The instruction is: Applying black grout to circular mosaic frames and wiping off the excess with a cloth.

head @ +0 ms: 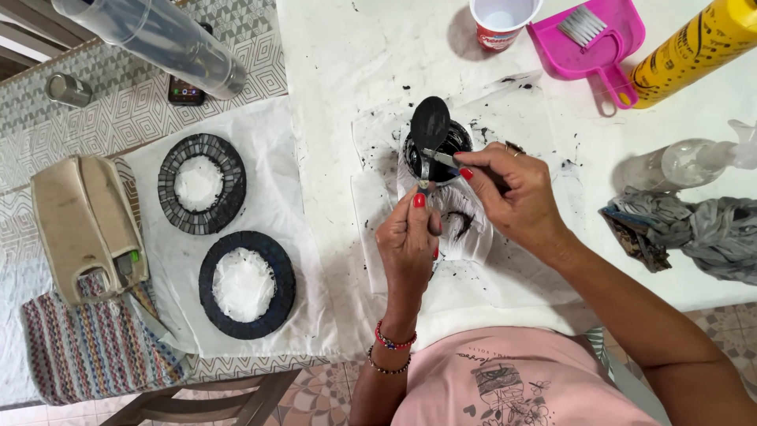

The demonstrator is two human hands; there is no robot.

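In the middle of the white table (355, 47) sits a small black pot (436, 151) with its round black lid (430, 122) tipped up at the far side. Both hands meet right at this pot. The right hand (516, 201) has its fingers closed around a thin metal tool (443, 158), which looks like a little knife or spatula (it is hard to be sure). The tool lies almost flat, with its long side going left to right, and its tip reaches over the mouth of the pot. The left hand (408, 237) comes up from below. Its thumb and first finger are pinched shut on a tiny thing (424, 186) just under the pot's near edge, too small to make out. So the pot lies just past the fingertips of both hands, and the right hand is the one already over it.

A white crumpled cloth (465, 229) with black smears lies under the hands. Off to the left, well apart, two round black rings (201, 195) with white middles rest on a white sheet. A pink dustpan (583, 35), a yellow bottle (694, 47) and a grey rag (702, 233) lie to the right.
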